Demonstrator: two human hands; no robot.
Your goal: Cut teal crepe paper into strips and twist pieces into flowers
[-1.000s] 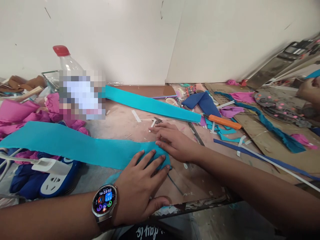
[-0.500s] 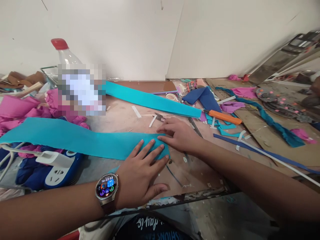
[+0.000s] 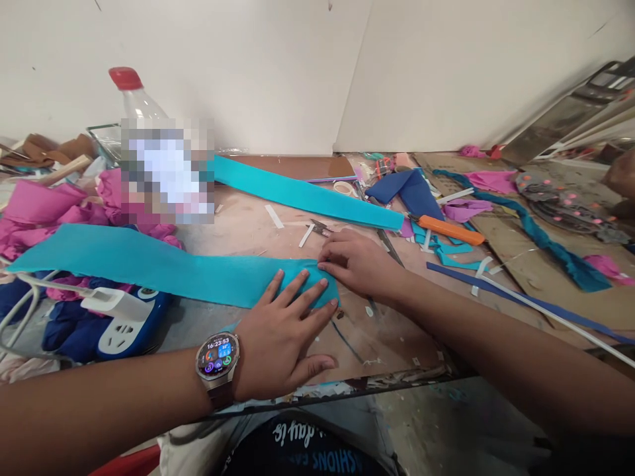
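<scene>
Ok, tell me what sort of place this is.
Probably a small craft or sewing workspace: a turquoise cloth-like strip lies partly under the left hand, bunched pink material is heaped at the left, and an orange-handled tool lies beside coloured scraps.

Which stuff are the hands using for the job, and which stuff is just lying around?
For the job:
near blue strip, with the left hand flat on it and the right hand at its edge

Just lying around, it seems:
orange tool
bottle
far blue strip, though it might belong too
</scene>
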